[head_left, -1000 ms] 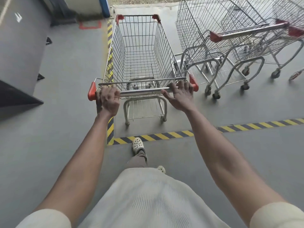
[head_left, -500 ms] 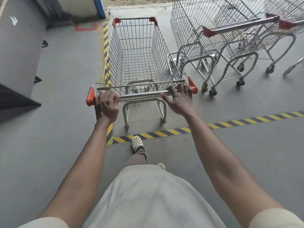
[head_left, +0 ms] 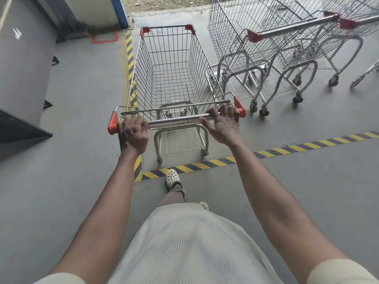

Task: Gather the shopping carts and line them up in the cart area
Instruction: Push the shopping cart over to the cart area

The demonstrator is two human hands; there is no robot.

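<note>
Both hands are seen on the handle bar [head_left: 174,120] of an empty shopping cart [head_left: 170,68]. The left hand [head_left: 134,133] is wrapped round the bar beside its red end cap, knuckles up. The right hand [head_left: 222,125] is hooked over the bar near the other cap, thumb splayed toward the middle; whether those fingers close fully underneath cannot be told from this angle. Both arms are held out nearly straight, elbows barely bent, in the pose of a push.

One pale shoe [head_left: 171,178] is planted at the yellow-and-black striped tape [head_left: 205,166] that marks the bay. The cart is placed just inside that line, its left flank running along the side stripe. The step in hand is judged to be the parking of this cart in the cart area.

Near its right flank, the parked carts [head_left: 246,37] are ranged close together at an angle. The next move is likely to call for the cart to be steered rightward and squared with them before it is let go.
</note>
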